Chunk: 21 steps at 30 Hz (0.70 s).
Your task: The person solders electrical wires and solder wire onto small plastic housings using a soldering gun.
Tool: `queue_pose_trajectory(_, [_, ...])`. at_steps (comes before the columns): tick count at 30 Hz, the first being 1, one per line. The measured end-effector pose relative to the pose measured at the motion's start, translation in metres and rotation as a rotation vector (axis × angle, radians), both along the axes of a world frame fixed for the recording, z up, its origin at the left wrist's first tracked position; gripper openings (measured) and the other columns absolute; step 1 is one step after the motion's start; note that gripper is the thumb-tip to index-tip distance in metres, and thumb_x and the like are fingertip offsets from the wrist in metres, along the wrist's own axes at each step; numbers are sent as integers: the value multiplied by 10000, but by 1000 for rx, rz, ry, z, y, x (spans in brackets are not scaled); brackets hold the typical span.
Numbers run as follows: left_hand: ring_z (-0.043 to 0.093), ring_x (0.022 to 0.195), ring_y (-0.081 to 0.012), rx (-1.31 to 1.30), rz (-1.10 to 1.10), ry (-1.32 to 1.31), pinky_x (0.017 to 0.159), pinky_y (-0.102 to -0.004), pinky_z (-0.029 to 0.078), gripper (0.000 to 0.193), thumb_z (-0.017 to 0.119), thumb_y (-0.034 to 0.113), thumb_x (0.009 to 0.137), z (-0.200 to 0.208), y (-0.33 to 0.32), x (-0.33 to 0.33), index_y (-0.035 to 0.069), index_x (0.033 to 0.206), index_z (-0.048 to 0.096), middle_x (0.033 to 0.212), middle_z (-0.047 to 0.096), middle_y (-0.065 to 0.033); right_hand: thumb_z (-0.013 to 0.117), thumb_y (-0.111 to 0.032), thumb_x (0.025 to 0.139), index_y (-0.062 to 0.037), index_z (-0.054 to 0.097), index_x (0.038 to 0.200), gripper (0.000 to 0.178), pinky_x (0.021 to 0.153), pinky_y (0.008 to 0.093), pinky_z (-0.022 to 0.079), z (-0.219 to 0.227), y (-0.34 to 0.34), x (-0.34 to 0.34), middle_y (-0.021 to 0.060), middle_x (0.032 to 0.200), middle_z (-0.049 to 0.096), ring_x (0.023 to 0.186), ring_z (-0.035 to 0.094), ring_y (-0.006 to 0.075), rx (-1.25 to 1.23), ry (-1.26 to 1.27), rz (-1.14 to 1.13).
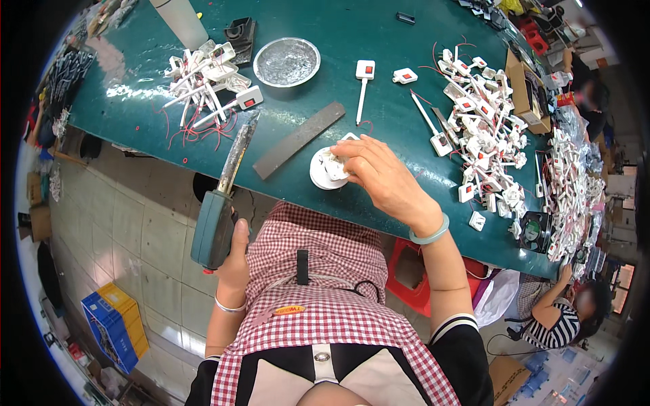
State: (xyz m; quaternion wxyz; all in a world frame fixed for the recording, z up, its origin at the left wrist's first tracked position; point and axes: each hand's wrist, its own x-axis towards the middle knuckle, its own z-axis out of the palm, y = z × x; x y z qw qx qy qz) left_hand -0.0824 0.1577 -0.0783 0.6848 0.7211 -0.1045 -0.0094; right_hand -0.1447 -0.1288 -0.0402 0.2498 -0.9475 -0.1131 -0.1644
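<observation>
My left hand [235, 260] is closed round the teal grip of a soldering gun [215, 220]. Its long, stained metal barrel points up past the table's near edge. At the middle of that edge, the fingers of my right hand [389, 179] are bent over a small white piece [334, 164]; its kind is partly hidden by the fingers. Beneath it sits a round white dish [323, 177]. Just beyond, a white switch part [365, 70] with a red rocker and a long stem lies on the table. A flat grey bar [298, 140] lies between my hands.
A metal bowl [287, 62] stands near a left heap of white switch parts [215, 74] with red wires. A larger heap [484, 115] covers the right side, beside a cardboard box [527, 95]. A red stool [408, 274] is under the table. Another person [565, 318] sits right.
</observation>
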Motion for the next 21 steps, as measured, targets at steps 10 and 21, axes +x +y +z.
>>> queue_pose_trajectory(10, [490, 645, -74, 7, -18, 17, 587, -214, 403, 276, 651, 35, 920, -5, 2, -1, -39, 1185, 621, 843, 606, -42, 663, -40, 821, -13, 566, 1039, 240, 1018, 436, 463, -12, -5, -2, 156, 1319, 579, 1246, 543, 332, -57, 38, 124])
queue_pose_trajectory(21, [545, 648, -63, 95, -147, 62, 564, -219, 444, 302, 720, 45, 868, -2, -43, 8, -10, 1153, 636, 870, 640, -51, 697, -50, 849, -22, 632, 1134, 294, 963, 395, 475, -42, -7, -16, 152, 1263, 625, 1155, 606, 337, 497, -67, -512])
